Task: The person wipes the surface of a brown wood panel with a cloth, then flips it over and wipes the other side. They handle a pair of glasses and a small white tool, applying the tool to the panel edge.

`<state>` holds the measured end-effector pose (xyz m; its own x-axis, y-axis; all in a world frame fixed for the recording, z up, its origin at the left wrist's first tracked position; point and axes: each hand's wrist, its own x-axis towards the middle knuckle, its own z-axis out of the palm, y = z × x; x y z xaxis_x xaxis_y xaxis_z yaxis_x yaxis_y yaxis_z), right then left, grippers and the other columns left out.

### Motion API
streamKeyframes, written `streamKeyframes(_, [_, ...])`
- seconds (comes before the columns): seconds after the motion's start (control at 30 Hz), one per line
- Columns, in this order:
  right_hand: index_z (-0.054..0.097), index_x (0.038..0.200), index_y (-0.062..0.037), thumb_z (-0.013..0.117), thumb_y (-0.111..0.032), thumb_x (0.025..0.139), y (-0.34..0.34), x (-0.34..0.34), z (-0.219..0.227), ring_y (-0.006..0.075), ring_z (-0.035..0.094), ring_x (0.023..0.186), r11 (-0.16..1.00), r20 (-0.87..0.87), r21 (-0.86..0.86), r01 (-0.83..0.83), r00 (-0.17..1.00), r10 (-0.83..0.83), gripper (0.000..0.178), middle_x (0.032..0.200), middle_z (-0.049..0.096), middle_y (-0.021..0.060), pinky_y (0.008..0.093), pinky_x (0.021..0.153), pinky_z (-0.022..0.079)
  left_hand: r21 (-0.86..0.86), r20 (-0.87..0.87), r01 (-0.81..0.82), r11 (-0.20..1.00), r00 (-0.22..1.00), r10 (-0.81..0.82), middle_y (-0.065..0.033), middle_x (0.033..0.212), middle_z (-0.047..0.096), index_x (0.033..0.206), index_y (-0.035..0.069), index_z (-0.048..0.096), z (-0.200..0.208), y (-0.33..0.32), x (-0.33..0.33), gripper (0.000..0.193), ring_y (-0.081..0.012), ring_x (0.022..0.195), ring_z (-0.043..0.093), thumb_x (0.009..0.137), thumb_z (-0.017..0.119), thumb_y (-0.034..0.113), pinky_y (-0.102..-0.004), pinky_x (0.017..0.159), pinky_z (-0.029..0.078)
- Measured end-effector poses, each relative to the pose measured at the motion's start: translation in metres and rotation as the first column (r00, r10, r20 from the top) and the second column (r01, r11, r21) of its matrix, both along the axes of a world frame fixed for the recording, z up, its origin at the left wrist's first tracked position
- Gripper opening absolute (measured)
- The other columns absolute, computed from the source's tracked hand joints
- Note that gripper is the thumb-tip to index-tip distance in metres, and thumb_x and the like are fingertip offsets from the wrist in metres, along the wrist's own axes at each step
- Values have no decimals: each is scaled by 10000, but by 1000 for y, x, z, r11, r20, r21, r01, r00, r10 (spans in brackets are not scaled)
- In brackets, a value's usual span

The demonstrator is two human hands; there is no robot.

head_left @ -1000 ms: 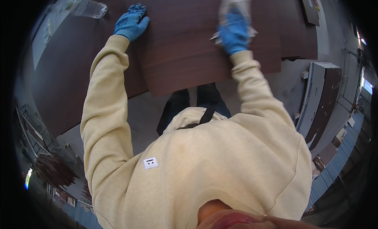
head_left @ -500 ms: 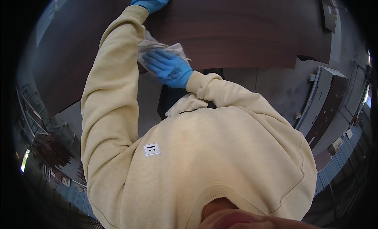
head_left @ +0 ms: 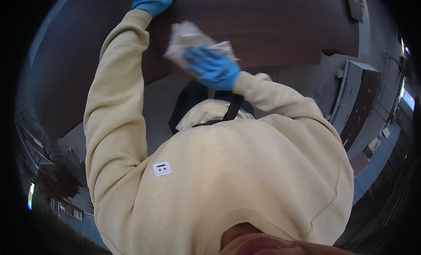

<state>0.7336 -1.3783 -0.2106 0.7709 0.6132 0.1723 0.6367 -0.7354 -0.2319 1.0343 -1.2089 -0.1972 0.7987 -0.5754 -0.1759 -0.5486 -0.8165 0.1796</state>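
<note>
A large dark brown wood-grain panel stretches across the upper part of the head view. My left hand, in a blue glove, rests on it at the top edge with the thumb held out; the picture's edge cuts off part of its fingers. My right hand, also gloved in blue and slightly blurred, holds a crumpled white cloth under its outstretched fingers at the panel's near edge. Part of the cloth is hidden beneath that hand.
To the right stand grey and brown panels on edge. A small board lies at the panel's far right. Dark brown strips are piled at lower left, beside a metal rack. Grey floor shows below the panel.
My right hand has swept rightward with the cloth, away from my left arm, and more of the cloth shows. My left hand appears slightly further left, along with a small shift of the whole view.
</note>
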Motion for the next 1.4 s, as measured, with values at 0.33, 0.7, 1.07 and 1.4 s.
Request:
streamKeyframes(0.33, [631, 1417, -51, 699, -209, 917, -117, -27, 15, 402, 456, 1497, 834, -42, -72, 548, 833, -551, 529, 1582, 522, 197, 501, 1278, 315, 25, 130, 82, 996, 988, -84, -137, 1719, 352, 1623, 104, 445, -33, 21, 20, 741, -304, 1623, 242, 1041, 591, 539, -407, 1325, 232])
streamKeyframes(0.7, [636, 1333, -7, 734, -278, 911, -109, -28, 15, 427, 525, 1416, 796, -142, 12, 605, 789, -597, 511, 1566, 535, 212, 499, 1230, 358, 73, 2, -12, 997, 1000, 11, -218, 1691, 374, 1582, -19, 456, 3, 6, 1, 733, -353, 1596, 305, 1022, 585, 435, -418, 1313, 244])
streamKeyframes(1.07, [583, 1513, -125, 844, -469, 766, 77, 154, -15, 351, 461, 1508, 990, 176, 71, 120, 976, -131, 863, 1592, 528, 142, 507, 1270, 322, 17, -62, -34, 999, 997, 35, -208, 1694, 372, 1585, -5, 459, 15, -3, 2, 725, -339, 1598, 306, 1007, 604, 408, -397, 1310, 256])
streamKeyframes(1.4, [659, 1362, -106, 657, -192, 920, 44, 28, 0, 311, 463, 1509, 932, 71, 162, -325, 946, 318, 450, 1612, 512, 127, 481, 1300, 324, 14, -55, -33, 999, 998, 34, -213, 1701, 359, 1593, 5, 451, 11, 10, 1, 728, -344, 1604, 291, 1014, 580, 427, -412, 1305, 260])
